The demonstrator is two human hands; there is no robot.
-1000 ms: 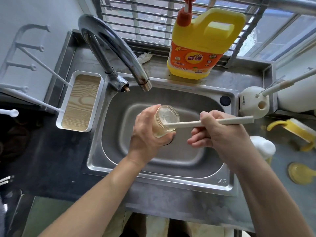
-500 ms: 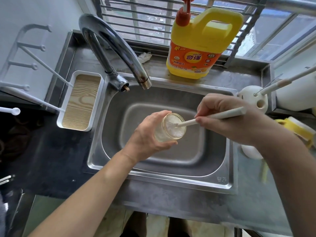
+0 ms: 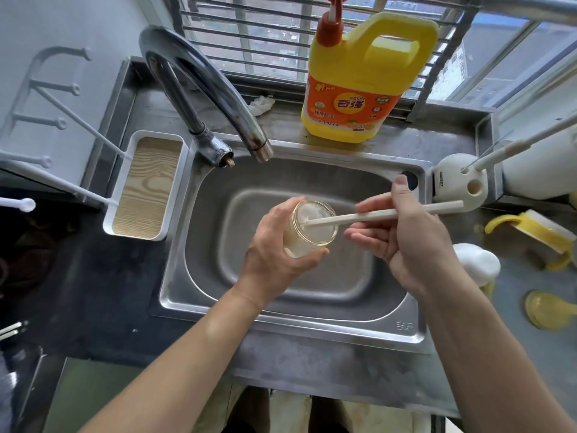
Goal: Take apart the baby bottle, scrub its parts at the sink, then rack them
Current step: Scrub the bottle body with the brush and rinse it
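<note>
Over the steel sink (image 3: 402, 326), my left hand (image 3: 274, 254) grips the clear bottle body (image 3: 309, 229), its mouth tilted to the right and foam inside. A white brush handle (image 3: 381, 215) runs from the bottle's mouth out to the right, and my right hand (image 3: 406, 232) holds it between thumb and fingers. The brush head is hidden in the foam. On the counter at right lie the yellow handled collar (image 3: 537, 234), a white cap (image 3: 477, 264) and a yellow nipple (image 3: 546, 310).
The tap (image 3: 203, 82) arches over the sink's back left. A yellow detergent jug (image 3: 359, 79) stands on the back ledge. A white drying rack with pegs and a wood-grain tray (image 3: 146, 185) is at left. A white brush holder (image 3: 459, 179) sits at the sink's right.
The right hand swung back and forth with the brush, turning it in the bottle's mouth. The left hand kept the bottle over the sink, shifting it slightly.
</note>
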